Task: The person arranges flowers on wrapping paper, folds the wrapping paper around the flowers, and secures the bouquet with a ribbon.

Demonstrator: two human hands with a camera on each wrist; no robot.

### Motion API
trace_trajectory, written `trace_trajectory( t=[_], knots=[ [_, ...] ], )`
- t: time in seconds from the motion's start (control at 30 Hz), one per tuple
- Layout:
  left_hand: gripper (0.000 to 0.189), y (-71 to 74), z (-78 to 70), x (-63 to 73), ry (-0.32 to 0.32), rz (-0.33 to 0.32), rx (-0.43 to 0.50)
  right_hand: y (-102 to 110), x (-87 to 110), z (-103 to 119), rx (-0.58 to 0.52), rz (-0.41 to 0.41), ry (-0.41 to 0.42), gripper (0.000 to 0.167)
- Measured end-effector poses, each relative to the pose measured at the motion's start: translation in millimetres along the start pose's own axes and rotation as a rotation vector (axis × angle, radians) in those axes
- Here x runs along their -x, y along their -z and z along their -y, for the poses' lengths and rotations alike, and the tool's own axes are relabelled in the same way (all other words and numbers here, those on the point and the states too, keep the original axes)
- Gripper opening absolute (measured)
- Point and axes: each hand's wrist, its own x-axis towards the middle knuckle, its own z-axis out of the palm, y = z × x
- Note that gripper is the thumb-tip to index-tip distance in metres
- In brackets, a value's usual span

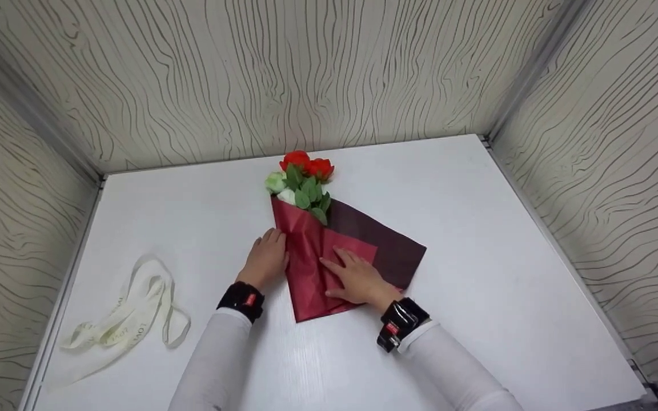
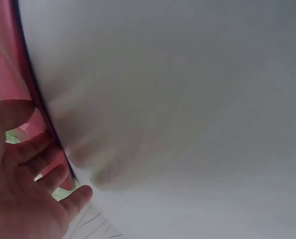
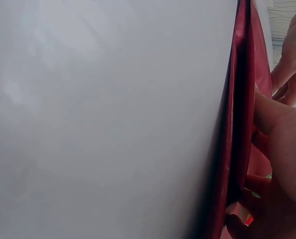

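Observation:
Artificial flowers lie on the table, wrapped in dark red wrapping paper (image 1: 301, 257). Two red blooms (image 1: 296, 161), pale green and white ones (image 1: 276, 181) and green leaves (image 1: 310, 191) stick out at the top. The paper's left side is folded over the stems, while its right part lies spread, showing a dark maroon side (image 1: 383, 237). My left hand (image 1: 265, 257) rests along the left folded edge, thumb and fingertips touching the paper (image 2: 36, 94). With fingers spread, my right hand (image 1: 357, 278) presses a red flap (image 1: 357, 246) inward, its fingertips by the left fold.
A loose cream ribbon (image 1: 149, 297) with printed letters lies in a tangle at the table's left. Wood-patterned panels (image 1: 283, 74) stand behind and at both sides of the white table (image 1: 506, 297).

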Motion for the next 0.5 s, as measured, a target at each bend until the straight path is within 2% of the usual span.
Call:
trace_trajectory(
  t=[0.27,0.5],
  knots=[
    [0.040,1.0,14.1,-20.9,-0.005,-0.028,0.046,-1.0,-0.6,0.9,-0.002,0.007,-0.019,0.075],
    [0.052,7.3,21.2,-33.8,0.045,0.069,0.080,1.4,-0.4,1.3,0.004,0.039,-0.036,0.075]
  ],
)
